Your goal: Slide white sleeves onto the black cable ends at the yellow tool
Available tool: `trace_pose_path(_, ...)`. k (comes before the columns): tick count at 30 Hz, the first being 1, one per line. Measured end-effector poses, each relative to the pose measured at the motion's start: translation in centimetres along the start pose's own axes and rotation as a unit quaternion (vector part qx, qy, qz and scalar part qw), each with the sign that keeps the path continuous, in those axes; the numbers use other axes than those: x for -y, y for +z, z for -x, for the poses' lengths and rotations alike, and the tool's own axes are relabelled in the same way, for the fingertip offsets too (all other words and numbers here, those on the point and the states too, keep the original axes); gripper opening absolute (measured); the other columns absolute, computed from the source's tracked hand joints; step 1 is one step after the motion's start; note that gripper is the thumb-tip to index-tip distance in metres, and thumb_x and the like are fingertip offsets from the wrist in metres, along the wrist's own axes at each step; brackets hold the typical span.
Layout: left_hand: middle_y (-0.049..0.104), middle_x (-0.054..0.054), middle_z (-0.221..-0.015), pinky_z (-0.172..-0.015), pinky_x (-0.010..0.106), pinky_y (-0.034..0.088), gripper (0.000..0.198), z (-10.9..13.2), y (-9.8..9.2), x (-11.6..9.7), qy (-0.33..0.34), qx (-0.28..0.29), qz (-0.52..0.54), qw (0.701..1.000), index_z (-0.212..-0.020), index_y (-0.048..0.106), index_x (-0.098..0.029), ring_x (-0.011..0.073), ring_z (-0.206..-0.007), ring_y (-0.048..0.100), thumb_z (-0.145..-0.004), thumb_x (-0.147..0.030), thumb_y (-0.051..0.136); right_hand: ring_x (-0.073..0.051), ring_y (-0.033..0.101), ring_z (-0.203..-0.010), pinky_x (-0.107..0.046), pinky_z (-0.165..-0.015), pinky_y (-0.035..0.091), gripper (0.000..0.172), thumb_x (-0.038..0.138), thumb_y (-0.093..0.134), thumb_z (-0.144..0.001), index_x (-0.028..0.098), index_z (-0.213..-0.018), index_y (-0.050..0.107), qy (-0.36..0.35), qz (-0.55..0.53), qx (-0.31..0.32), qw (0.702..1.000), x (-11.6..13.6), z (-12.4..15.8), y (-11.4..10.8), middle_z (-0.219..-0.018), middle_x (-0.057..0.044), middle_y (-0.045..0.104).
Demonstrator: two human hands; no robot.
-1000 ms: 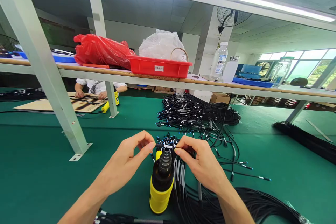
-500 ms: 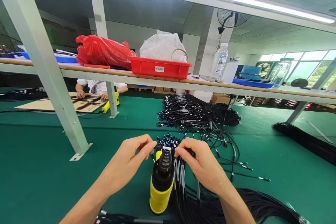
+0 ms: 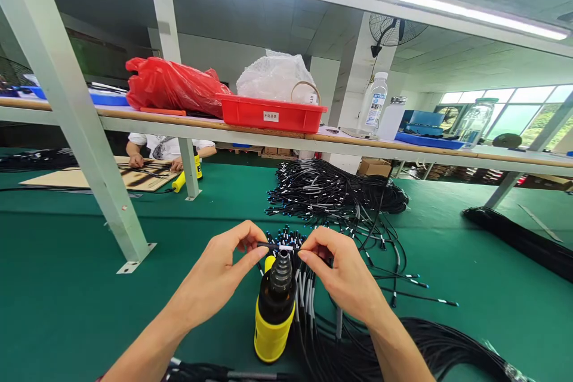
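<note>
Head view: the left hand (image 3: 224,264) and right hand (image 3: 344,268) each pinched a black cable (image 3: 267,245), one on either side of its white band (image 3: 285,248). The band sat level at the nozzle (image 3: 281,273) of an upright yellow gun (image 3: 273,334); whether they touched was unclear. A cable bundle (image 3: 307,295) lay beside the gun on the counter (image 3: 71,310).

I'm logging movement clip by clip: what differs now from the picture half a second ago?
Very little. The left hand and right hand have risen slightly, lifting the cable a touch at the nozzle of the yellow tool. Nothing was newly grasped or released. The tool, red tray and cable pile stayed put.
</note>
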State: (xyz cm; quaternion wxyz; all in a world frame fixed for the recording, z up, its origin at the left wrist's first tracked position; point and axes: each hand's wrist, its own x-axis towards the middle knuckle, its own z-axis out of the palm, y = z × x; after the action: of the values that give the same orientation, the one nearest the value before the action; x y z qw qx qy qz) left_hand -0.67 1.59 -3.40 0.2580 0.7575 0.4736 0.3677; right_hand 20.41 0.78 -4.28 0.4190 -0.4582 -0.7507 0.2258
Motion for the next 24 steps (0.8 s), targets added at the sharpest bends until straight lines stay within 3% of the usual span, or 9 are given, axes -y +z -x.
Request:
trace_pose_path(7, 0.046, -0.005, -0.06, -0.057, 0.024, 0.032, 0.047, 0.3, -0.1, -0.3, -0.014, -0.001, -0.049, 0.999, -0.062, 0.046, -0.02, 0.0126, -0.058, 0.043, -0.096, -0.051, 0.034, -0.01, 0.048, -0.062, -0.023, -0.059, 0.032, 0.03, 0.025, 0.048, -0.096, 0.019, -0.07, 0.062, -0.012, 0.019, 0.042, 0.999, 0.2, 0.5, -0.4, -0.066, 0.004, 0.058)
trace_pose_path(14, 0.058, -0.005, -0.079, -0.069, 0.024, 0.038, 0.026, 0.4, 0.0, -0.4, 0.006, -0.013, -0.021, 1.0, -0.081, 0.055, -0.023, 0.0147, -0.076, 0.052, -0.092, -0.046, 0.048, -0.011, 0.046, -0.063, -0.022, -0.058, 0.034, 0.016, 0.018, 0.057, -0.088, 0.019, -0.073, 0.059, 0.002, -0.024, 0.012, 1.0, 0.1, 0.3, -0.5, -0.068, 0.004, 0.055)
trace_pose_path(24, 0.058, -0.004, -0.091, -0.077, 0.027, 0.04, 0.016, 1.2, 0.0, 0.0, 0.025, -0.034, -0.015, 0.999, -0.092, 0.054, -0.027, 0.0169, -0.089, 0.054, -0.092, -0.042, 0.05, -0.011, 0.045, -0.065, -0.023, -0.058, 0.033, 0.016, 0.016, 0.058, -0.086, 0.019, -0.071, 0.057, 0.0, -0.041, -0.001, 0.999, 0.5, 1.0, -0.3, -0.069, 0.004, 0.052)
